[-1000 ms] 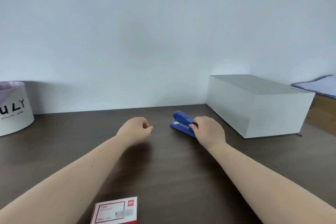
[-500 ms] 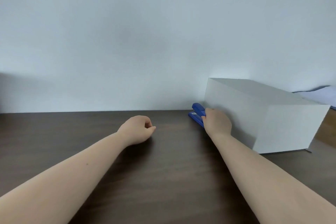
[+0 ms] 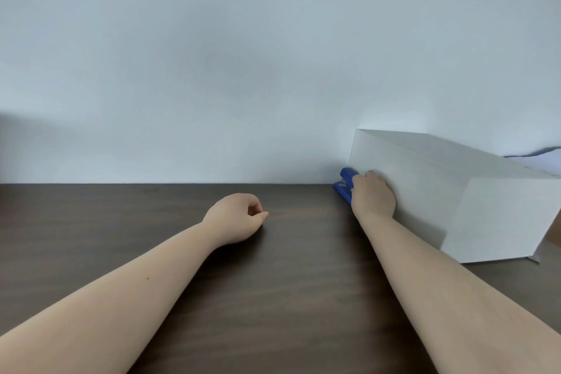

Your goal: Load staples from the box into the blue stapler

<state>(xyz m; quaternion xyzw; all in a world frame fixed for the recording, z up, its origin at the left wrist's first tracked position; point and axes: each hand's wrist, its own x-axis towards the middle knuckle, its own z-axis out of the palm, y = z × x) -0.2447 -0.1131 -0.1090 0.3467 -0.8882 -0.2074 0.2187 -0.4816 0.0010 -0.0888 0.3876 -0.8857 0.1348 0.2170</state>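
Note:
The blue stapler [image 3: 345,184] lies on the dark wooden table at the far right, right against the near left corner of a big white box. My right hand [image 3: 372,197] is closed over its rear part, so only the front end shows. My left hand [image 3: 236,217] rests on the table in a loose fist with nothing in it, well to the left of the stapler. The staple box is out of view.
A large white box [image 3: 455,191] stands at the back right against the wall. Some pale paper [image 3: 537,158] shows behind it. The dark table [image 3: 288,297] runs up to a plain white wall.
The view has tilted up and turned right, so the staple box and the white container on the left dropped out of sight. My right hand has stayed on the stapler; my left fist barely moved.

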